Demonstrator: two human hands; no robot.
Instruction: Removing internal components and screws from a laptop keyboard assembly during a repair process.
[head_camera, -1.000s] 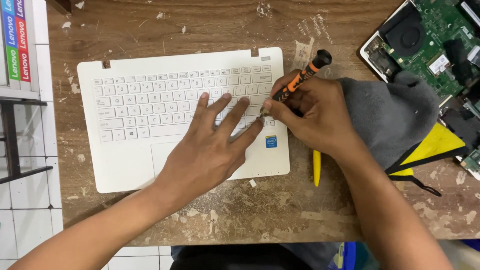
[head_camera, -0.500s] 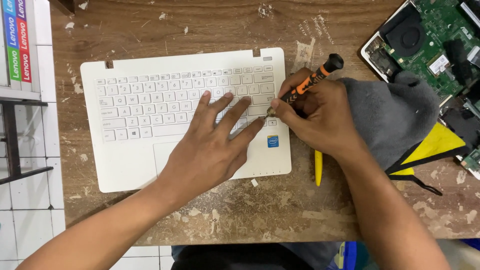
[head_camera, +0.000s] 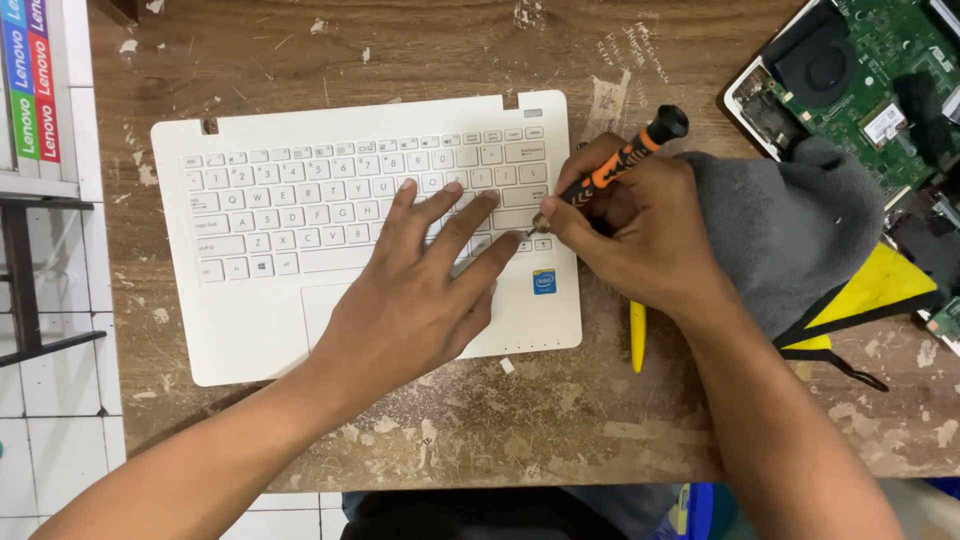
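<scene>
A white laptop keyboard deck (head_camera: 260, 330) lies on the worn wooden table (head_camera: 560, 420). My left hand (head_camera: 415, 295) rests flat on it with fingers spread over the right-hand keys and the palm near the touchpad. My right hand (head_camera: 635, 235) grips a black and orange screwdriver (head_camera: 625, 160), its tip down at the keys near the deck's right edge, close to my left fingertips. A small blue sticker (head_camera: 544, 282) sits on the palm rest just below the tip.
A grey cloth with yellow and black trim (head_camera: 800, 230) lies right of my right hand. Behind it sits an opened laptop base with green circuit board and fan (head_camera: 850, 60). A yellow tool (head_camera: 638, 335) lies under my right wrist. Coloured boxes (head_camera: 30, 80) stand at far left.
The screwdriver handle has swung slightly to the right and upward while its tip stays at the keys. My left hand remains flat on the keyboard.
</scene>
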